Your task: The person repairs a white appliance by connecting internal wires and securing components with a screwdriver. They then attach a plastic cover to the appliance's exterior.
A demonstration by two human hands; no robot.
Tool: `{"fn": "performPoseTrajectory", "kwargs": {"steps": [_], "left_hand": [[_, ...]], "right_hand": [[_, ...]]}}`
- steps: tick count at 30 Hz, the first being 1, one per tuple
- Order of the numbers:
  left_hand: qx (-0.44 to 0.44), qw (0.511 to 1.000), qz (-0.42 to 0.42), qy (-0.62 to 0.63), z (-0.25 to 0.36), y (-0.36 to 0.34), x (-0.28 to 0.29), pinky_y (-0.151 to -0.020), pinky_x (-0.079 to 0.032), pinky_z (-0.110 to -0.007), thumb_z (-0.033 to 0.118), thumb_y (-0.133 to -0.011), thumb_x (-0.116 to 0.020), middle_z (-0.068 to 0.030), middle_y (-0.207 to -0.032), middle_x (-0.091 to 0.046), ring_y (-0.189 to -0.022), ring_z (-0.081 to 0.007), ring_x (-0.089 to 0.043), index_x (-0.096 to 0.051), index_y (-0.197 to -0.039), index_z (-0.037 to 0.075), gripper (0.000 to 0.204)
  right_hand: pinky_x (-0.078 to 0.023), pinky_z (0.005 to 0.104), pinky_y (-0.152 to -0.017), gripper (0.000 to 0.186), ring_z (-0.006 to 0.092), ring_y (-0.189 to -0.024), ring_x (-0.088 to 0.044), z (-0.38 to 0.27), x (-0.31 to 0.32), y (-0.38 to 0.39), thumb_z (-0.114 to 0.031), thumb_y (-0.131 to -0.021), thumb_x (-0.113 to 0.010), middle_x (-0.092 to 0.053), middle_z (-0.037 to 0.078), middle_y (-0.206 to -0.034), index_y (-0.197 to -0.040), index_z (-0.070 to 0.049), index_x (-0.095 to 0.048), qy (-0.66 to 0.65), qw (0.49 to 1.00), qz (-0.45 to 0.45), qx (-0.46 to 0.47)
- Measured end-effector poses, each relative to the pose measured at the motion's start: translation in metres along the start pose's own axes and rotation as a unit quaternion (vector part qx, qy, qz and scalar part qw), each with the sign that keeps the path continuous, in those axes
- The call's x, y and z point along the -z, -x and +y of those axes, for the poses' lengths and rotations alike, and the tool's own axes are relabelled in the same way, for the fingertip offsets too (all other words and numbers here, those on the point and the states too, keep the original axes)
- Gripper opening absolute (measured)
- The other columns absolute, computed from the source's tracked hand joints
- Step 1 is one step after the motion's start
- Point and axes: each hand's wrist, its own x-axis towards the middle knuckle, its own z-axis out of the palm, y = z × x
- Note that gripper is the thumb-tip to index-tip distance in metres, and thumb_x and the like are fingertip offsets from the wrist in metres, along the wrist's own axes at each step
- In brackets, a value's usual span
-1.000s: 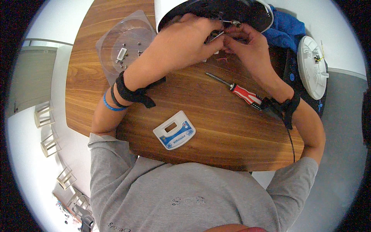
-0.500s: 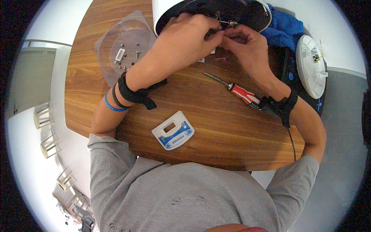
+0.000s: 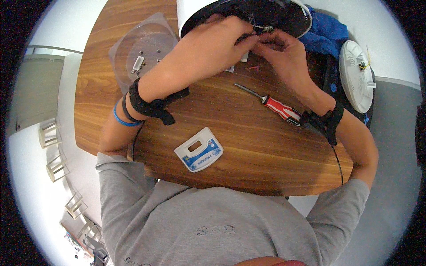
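Note:
At the top, a white appliance housing [image 3: 191, 9] with a dark interior lies open, with thin wires and a small metal part [image 3: 266, 28] inside. My left hand [image 3: 222, 44] reaches into its near edge, thumb and fingers closed on something I cannot make out. My right hand [image 3: 288, 62] meets it there, fingertips pinched on something small that is hidden. Below them lies a screwdriver [image 3: 277, 106] with a red, white and black handle. A white panel [image 3: 199, 149] with a blue label and rectangular opening lies nearer me. Small pale pieces sit under my fingers.
A clear plastic lid [image 3: 122, 48] at the left holds several screws and a small white piece [image 3: 138, 63]. At the right are a blue cloth [image 3: 330, 31], a black mat [image 3: 333, 80] and a round white cover [image 3: 355, 75] with wires, on the curved wooden table [image 3: 95, 93]. Chairs line the left.
My hands stay at the housing with small finger shifts. My left forearm and elbow have moved slightly left, and my right elbow slightly right.

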Motion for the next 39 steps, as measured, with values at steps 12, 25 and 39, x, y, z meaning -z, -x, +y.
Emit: {"fn": "performPoseTrajectory", "kwargs": {"steps": [12,25,39], "left_hand": [[0.023,0.999,-0.046,-0.013,0.005,-0.004,0.006,-0.088,-0.059,-0.051,0.037,-0.107,-0.061,-0.0217,-0.106,-0.075,-0.103,-0.0430,-0.072,-0.075,-0.121,0.010,0.033],[0.039,0.997,-0.069,-0.009,0.007,-0.006,0.008,-0.091,-0.058,-0.051,0.036,-0.108,-0.059,-0.0226,-0.109,-0.075,-0.105,-0.0430,-0.071,-0.074,-0.121,0.007,0.035],[0.007,0.999,-0.043,-0.027,0.003,-0.005,0.006,-0.089,-0.057,-0.050,0.033,-0.108,-0.058,-0.0242,-0.108,-0.075,-0.103,-0.0446,-0.072,-0.074,-0.121,0.006,0.034]], "right_hand": [[-0.060,0.0274,-0.077,0.019,0.0125,-0.087,-0.074,-0.013,0.003,0.004,-0.010,-0.094,-0.081,-0.080,0.009,-0.101,-0.109,0.001,-0.076,0.016,0.999,-0.021,-0.022],[-0.062,0.0313,-0.080,0.028,0.0160,-0.093,-0.074,0.002,0.006,0.003,-0.016,-0.090,-0.086,-0.078,0.010,-0.100,-0.108,0.000,-0.073,-0.043,0.998,-0.045,0.030],[-0.061,0.0304,-0.070,0.024,0.0132,-0.079,-0.073,0.004,0.007,0.004,-0.018,-0.092,-0.084,-0.079,0.009,-0.092,-0.107,-0.002,-0.074,-0.053,0.997,-0.060,0.023]]}}
